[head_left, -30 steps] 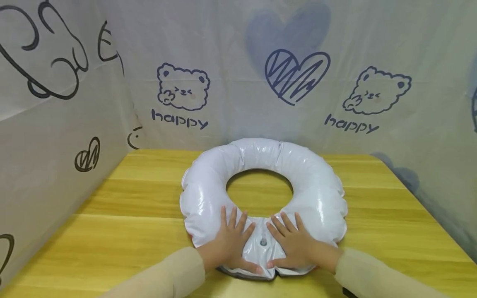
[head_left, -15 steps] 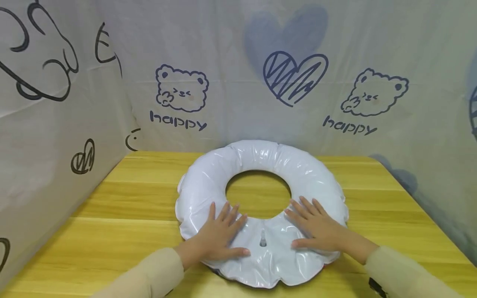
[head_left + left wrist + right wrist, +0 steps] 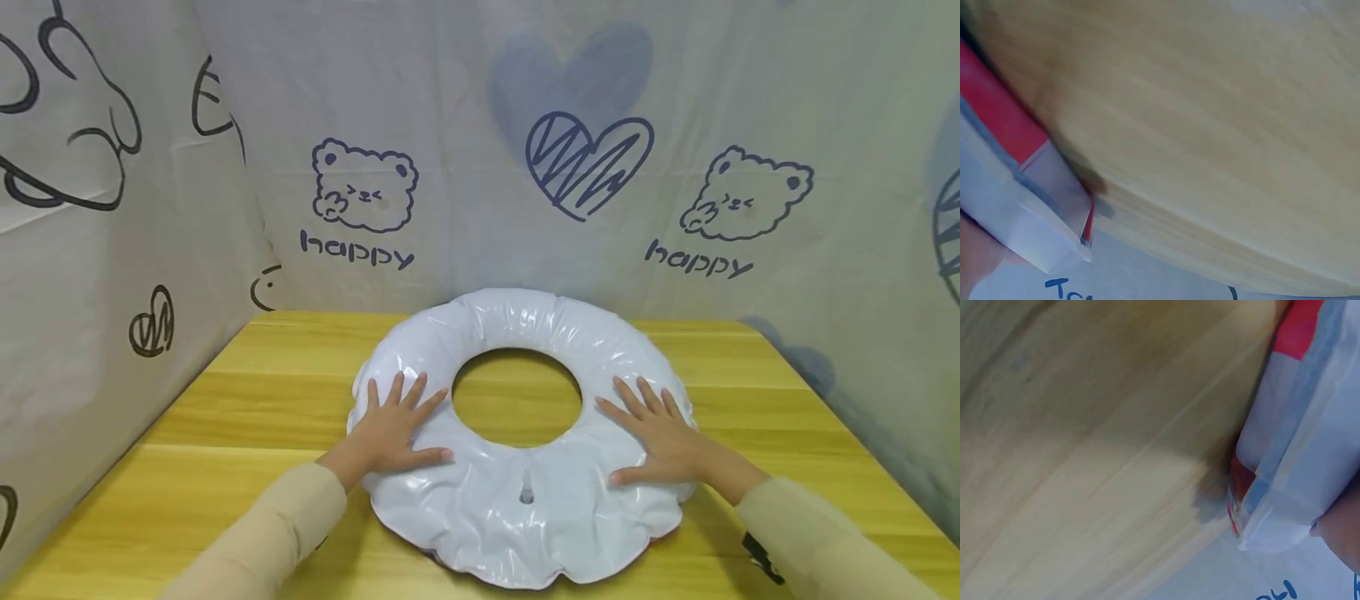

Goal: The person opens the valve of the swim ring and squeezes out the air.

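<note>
A white inflatable swim ring lies flat on the wooden table, its near part creased and softer-looking. A small clear valve stands on that near part. On the ring's left side rests my left hand, fingers spread. My right hand presses on the right side, also with fingers spread. Both wrist views look past the ring's edge; red and white panels show on the underside of the swim ring at left and of the swim ring at right.
The wooden table extends on both sides of the ring. Behind it hangs a pale cloth printed with bears and hearts, which also runs along the left and right. A dark item shows partly beside the right sleeve.
Both hands have moved apart, from near the valve outward to the ring's left and right sides. The near part has spread out flatter. The head view has shifted slightly.
</note>
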{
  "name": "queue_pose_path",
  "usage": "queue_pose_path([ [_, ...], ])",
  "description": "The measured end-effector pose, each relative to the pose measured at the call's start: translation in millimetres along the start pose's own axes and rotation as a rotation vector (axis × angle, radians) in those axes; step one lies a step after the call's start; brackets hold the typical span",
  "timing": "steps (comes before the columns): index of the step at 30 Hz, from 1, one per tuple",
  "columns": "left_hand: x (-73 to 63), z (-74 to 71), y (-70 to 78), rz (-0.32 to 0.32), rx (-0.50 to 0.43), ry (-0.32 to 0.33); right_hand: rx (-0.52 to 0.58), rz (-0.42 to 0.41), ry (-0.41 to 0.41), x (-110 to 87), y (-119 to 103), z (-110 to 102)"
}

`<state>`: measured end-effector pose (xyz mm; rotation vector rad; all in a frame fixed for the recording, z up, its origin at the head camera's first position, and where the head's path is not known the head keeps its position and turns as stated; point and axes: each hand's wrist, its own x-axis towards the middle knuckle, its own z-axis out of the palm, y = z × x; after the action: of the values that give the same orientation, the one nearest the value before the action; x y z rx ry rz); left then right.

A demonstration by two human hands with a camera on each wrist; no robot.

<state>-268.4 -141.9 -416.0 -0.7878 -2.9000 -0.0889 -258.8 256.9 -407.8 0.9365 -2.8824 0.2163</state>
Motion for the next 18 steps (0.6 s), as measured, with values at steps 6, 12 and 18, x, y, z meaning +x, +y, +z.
queue_pose_path([
  [6, -1.5, 3.8, -1.2, -0.029, -0.057, -0.081, 0.031, 0.042, -0.068, 1.4, -1, 6],
  [12, -0.3, 6.6, 1.0, -0.04, -0.073, -0.093, 0.055, 0.083, -0.099, 4.1, -1, 9],
  [18, 0.5, 5.7, 2.5, -0.057, -0.082, -0.119, 0.07, 0.109, -0.117, 7.1, -4, 12],
])
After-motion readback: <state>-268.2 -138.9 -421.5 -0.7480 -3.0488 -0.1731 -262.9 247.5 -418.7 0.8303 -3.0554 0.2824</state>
